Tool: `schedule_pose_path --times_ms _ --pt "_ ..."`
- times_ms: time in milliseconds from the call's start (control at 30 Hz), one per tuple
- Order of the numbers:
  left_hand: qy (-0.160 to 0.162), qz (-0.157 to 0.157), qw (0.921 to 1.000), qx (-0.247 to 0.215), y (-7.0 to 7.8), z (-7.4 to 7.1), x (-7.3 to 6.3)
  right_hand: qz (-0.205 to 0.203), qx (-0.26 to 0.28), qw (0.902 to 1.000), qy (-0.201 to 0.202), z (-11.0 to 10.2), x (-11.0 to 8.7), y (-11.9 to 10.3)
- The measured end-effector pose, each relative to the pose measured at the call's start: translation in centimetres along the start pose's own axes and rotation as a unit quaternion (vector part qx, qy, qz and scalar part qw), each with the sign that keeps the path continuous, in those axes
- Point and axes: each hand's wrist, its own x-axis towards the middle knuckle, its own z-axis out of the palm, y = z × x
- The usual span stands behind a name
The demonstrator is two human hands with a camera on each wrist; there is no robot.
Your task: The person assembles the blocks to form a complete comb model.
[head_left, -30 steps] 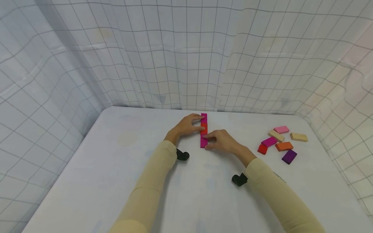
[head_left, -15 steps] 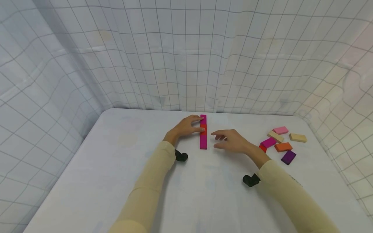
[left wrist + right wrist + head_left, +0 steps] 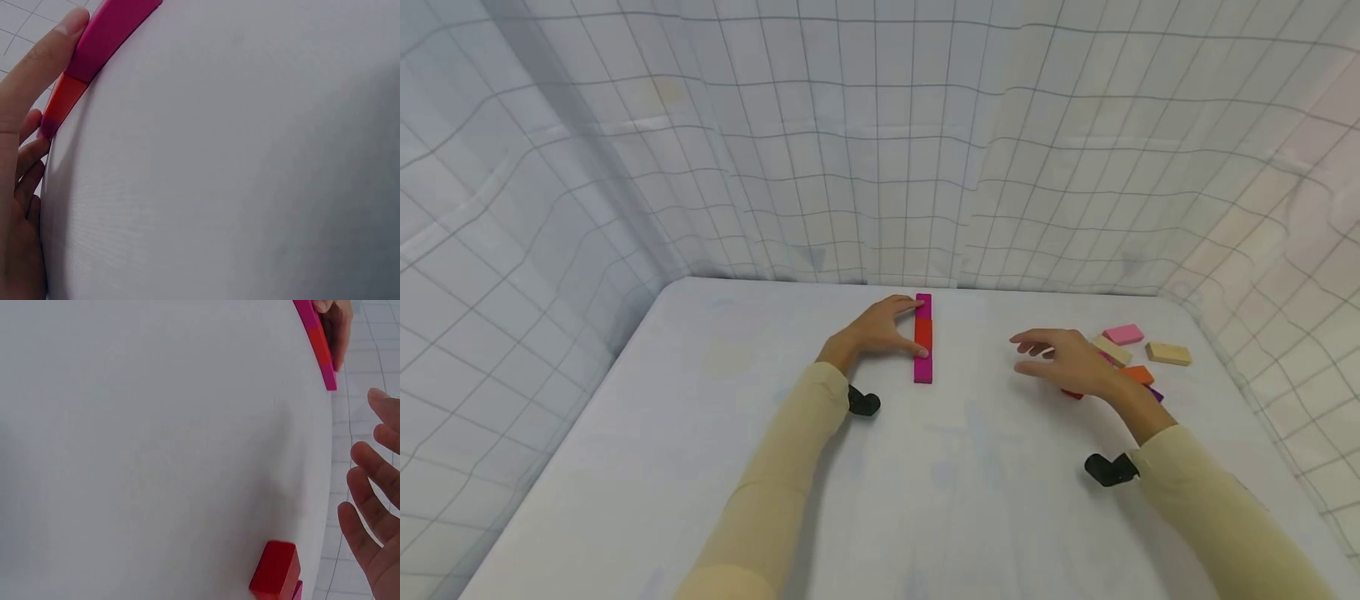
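A straight row stands on the white table [image 3: 775, 317], made of a far magenta block [image 3: 924, 306], an orange-red block [image 3: 923, 332] in the middle and a near magenta block [image 3: 922, 372]. From the left, my left hand [image 3: 876, 327] touches this row, its thumb at the near magenta block and a fingertip at the far one. The left wrist view shows the thumb [image 3: 47, 53] lying along the block's side. My right hand [image 3: 1066, 358] is in the air left of the loose blocks, fingers loosely spread around nothing. Below it in the right wrist view is a red block [image 3: 276, 570].
Loose blocks lie at the right: a pink one [image 3: 1123, 334], two pale wooden ones, an orange block [image 3: 1138, 374] and a purple block [image 3: 1156, 393], partly behind the right hand and wrist. Gridded white curtains [image 3: 865, 167] enclose the table's back and sides.
My right hand has let go of the near magenta block and moved right toward the loose blocks. My left thumb has slid nearer along the row; the row stays in place.
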Motion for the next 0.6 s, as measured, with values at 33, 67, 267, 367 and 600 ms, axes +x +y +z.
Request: schedule_pose_path --times_ms 33,67,267,367,600 --pt "0.0 0.0 1.0 0.001 0.0 0.0 0.0 0.006 -0.003 1.0 0.003 -0.3 -0.3 0.3" --pt "0.0 -0.001 1.0 0.001 0.0 0.0 -0.1 0.016 -0.008 0.9998 0.005 -0.6 -0.6 0.6" --pt "0.002 -0.002 1.0 -0.004 -0.1 0.1 -0.1 0.036 -0.014 0.9992 0.013 -1.9 -2.5 2.2" --pt "0.004 -0.002 1.0 -0.007 -0.1 0.1 -0.1 0.029 -0.024 0.9991 0.018 -2.5 -3.4 2.7" --pt "0.002 0.0 1.0 -0.003 0.0 0.1 -0.2 0.012 -0.062 0.9972 0.039 -3.3 -5.2 3.8"
